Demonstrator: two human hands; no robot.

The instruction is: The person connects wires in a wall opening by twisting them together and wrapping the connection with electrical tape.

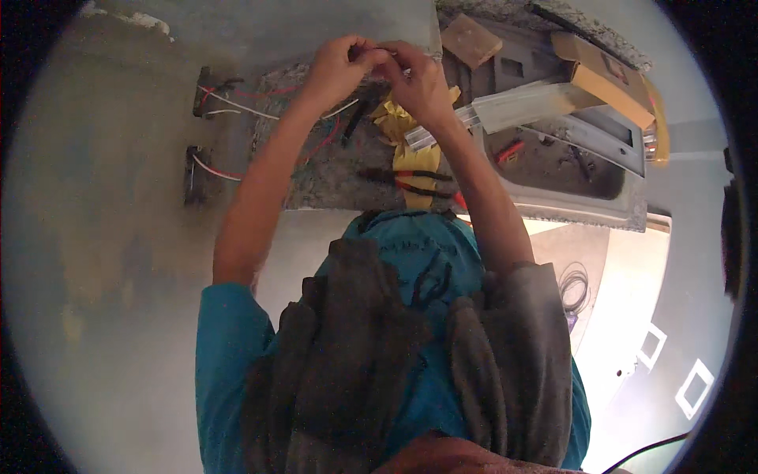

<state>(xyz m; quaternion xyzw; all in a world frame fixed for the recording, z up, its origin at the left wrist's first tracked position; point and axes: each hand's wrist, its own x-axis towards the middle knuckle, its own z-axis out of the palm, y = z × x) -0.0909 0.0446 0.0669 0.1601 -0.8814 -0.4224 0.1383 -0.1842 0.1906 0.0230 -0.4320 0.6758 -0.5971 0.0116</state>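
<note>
My left hand [339, 71] and my right hand [421, 85] are raised close together at the far side of the counter. The fingertips of both are pinched and meet. Whatever lies between them is too small or hidden to make out. Just below the hands, crumpled yellow paper or wrapping [407, 130] lies on the speckled stone counter [316, 178]. Dark-handled tools [418, 183], some with red parts, rest across its lower end. A clear plastic strip [421, 139] lies beside my right forearm.
On the left wall, two recessed boxes [207, 91] [194, 170] let out red and white wires [253, 112]. A sink [568, 178] at right holds a red-handled tool [509, 151]. Near it are an open cardboard box [608, 79], a brown block [471, 41] and a long translucent cover [529, 107].
</note>
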